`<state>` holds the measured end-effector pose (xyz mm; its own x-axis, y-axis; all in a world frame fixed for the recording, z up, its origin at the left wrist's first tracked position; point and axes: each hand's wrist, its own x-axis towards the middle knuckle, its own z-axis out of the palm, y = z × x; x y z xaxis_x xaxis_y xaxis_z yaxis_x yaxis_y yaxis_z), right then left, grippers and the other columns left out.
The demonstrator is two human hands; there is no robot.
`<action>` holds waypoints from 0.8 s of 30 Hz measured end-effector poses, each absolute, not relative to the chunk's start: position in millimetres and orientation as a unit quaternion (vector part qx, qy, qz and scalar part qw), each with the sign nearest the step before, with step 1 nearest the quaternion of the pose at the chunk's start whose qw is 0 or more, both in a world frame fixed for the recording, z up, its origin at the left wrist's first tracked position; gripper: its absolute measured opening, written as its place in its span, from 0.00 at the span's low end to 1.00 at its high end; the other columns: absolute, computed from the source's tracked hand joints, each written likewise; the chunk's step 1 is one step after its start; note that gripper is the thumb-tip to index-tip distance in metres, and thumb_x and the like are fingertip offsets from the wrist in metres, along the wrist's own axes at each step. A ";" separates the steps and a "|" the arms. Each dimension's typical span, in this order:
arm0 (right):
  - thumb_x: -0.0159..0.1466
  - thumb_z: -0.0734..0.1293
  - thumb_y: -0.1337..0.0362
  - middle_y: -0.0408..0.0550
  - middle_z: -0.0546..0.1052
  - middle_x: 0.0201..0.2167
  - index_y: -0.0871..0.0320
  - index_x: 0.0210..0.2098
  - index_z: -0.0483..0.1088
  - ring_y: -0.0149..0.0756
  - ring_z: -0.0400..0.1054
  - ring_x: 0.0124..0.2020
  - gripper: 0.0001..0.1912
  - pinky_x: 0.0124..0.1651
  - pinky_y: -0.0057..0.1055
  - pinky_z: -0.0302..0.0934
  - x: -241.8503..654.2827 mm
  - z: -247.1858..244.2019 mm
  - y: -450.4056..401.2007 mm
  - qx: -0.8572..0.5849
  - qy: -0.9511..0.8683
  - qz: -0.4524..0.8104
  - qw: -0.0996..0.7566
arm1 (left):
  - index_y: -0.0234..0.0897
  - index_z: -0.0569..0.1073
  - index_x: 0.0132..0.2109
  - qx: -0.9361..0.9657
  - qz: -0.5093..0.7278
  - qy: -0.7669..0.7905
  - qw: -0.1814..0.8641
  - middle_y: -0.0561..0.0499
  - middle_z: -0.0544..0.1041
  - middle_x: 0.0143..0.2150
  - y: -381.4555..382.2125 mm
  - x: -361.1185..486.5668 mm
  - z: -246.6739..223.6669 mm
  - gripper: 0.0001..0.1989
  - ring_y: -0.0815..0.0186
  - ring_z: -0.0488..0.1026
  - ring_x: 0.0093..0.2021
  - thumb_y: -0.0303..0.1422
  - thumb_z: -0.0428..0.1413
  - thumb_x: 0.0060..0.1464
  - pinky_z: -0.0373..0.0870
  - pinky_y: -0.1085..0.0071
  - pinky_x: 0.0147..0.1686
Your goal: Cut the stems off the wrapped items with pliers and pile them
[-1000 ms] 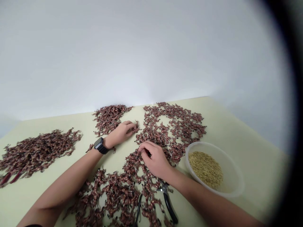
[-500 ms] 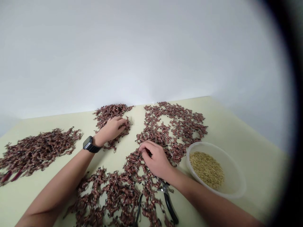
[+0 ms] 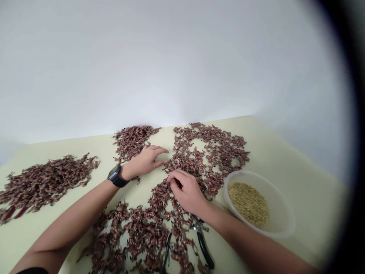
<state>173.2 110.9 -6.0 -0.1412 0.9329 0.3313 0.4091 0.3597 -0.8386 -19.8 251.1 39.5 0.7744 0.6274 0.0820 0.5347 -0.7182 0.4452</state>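
Note:
My left hand (image 3: 148,159) is open above the table, thumb and fingers apart, between the back heap of small brown animal figurines (image 3: 132,139) and the larger spread of the same figurines (image 3: 212,150) on the right. No object shows in it. My right hand (image 3: 186,192) is closed, its thumb and fingers curled together over the near edge of that spread. Whatever lies in its fingertips is hidden. Below it, a pair of nippers (image 3: 203,243) with black handles lies among more brown figurines (image 3: 145,236).
At the right stands a translucent white bowl (image 3: 281,213) holding small yellowish pieces (image 3: 248,203). Another heap of brown figurines (image 3: 48,180) lies at the left, with red handles (image 3: 20,211) showing at its near edge. A plain wall (image 3: 171,64) rises behind the pale yellow table (image 3: 285,152).
My left hand has come off the back heap and moved right and slightly nearer, its fingers spreading. My right hand has stayed in place.

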 end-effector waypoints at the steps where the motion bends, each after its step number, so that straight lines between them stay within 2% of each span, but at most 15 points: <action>1: 0.66 0.60 0.77 0.46 0.75 0.36 0.55 0.37 0.71 0.38 0.69 0.39 0.12 0.46 0.34 0.63 173.2 -6.2 110.9 -0.482 -0.695 0.295 0.444 | 0.45 0.74 0.61 0.920 0.109 0.318 0.201 0.42 0.76 0.59 249.6 -13.5 37.5 0.21 0.49 0.70 0.59 0.46 0.54 0.66 0.62 0.52 0.58; 6: 0.65 0.61 0.77 0.46 0.74 0.36 0.55 0.36 0.70 0.38 0.69 0.39 0.12 0.45 0.33 0.62 173.3 -8.2 110.8 -0.481 -0.697 0.294 0.443 | 0.39 0.78 0.49 0.919 0.081 0.349 0.165 0.42 0.80 0.45 248.8 14.1 25.8 0.22 0.52 0.74 0.48 0.52 0.53 0.65 0.66 0.55 0.49; 9: 0.65 0.61 0.77 0.46 0.74 0.36 0.55 0.36 0.70 0.38 0.69 0.40 0.11 0.45 0.33 0.62 173.0 -9.0 111.1 -0.483 -0.696 0.294 0.442 | 0.37 0.77 0.42 0.907 0.074 0.364 0.200 0.45 0.79 0.39 252.2 25.1 17.8 0.18 0.59 0.74 0.38 0.48 0.55 0.64 0.67 0.63 0.39; 12: 0.65 0.61 0.76 0.46 0.74 0.36 0.55 0.36 0.70 0.38 0.69 0.40 0.11 0.45 0.33 0.62 172.5 -9.6 111.6 -0.485 -0.696 0.295 0.441 | 0.36 0.76 0.40 0.886 0.064 0.371 0.271 0.47 0.79 0.34 256.2 28.4 11.8 0.14 0.63 0.72 0.31 0.43 0.56 0.63 0.65 0.67 0.32; 20: 0.66 0.61 0.76 0.46 0.74 0.37 0.55 0.37 0.70 0.37 0.69 0.40 0.11 0.45 0.33 0.62 172.2 -12.3 111.7 -0.480 -0.695 0.293 0.447 | 0.36 0.76 0.45 0.853 0.074 0.390 0.339 0.47 0.81 0.37 264.2 16.0 12.9 0.13 0.63 0.74 0.34 0.40 0.57 0.61 0.67 0.68 0.34; 24: 0.66 0.60 0.76 0.46 0.74 0.36 0.55 0.37 0.70 0.37 0.69 0.39 0.11 0.44 0.33 0.62 172.2 -12.3 112.0 -0.478 -0.696 0.295 0.446 | 0.36 0.76 0.44 0.844 0.074 0.405 0.345 0.48 0.80 0.37 269.5 6.4 13.5 0.13 0.63 0.74 0.33 0.42 0.58 0.60 0.67 0.68 0.34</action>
<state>172.2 112.0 -12.3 -0.1435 0.9294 0.3399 0.4033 0.3686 -0.8376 6.4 269.5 13.5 0.6614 0.7338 -0.1552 0.6322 -0.4341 0.6417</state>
